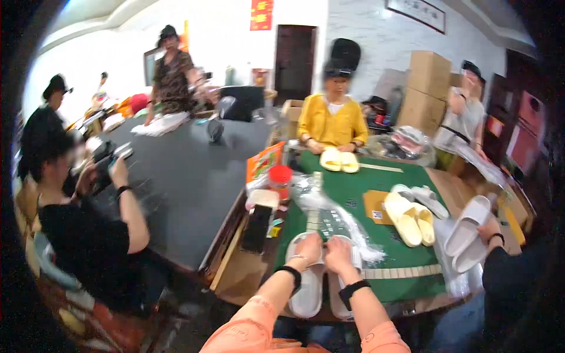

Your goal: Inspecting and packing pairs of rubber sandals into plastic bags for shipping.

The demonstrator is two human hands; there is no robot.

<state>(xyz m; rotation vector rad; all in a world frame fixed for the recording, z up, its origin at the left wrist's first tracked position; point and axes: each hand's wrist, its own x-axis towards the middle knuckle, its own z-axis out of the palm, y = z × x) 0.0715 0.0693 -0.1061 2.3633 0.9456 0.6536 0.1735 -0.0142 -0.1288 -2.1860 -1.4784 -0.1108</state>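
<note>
A pair of white slide slippers lies side by side at the near edge of the green table top, heels toward me. My left hand is closed at the front strap of the left slipper. At the strap of the right slipper, my right hand is closed too, its knuckles close to the left hand. My fingers hide much of both straps. Clear plastic bags lie just beyond my hands.
Left of the slippers are a dark phone and a red-lidded jar. Cream slippers lie right; a person there holds white slippers. Opposite, a person in yellow handles cream slippers. Rows of pale tiles line the green top.
</note>
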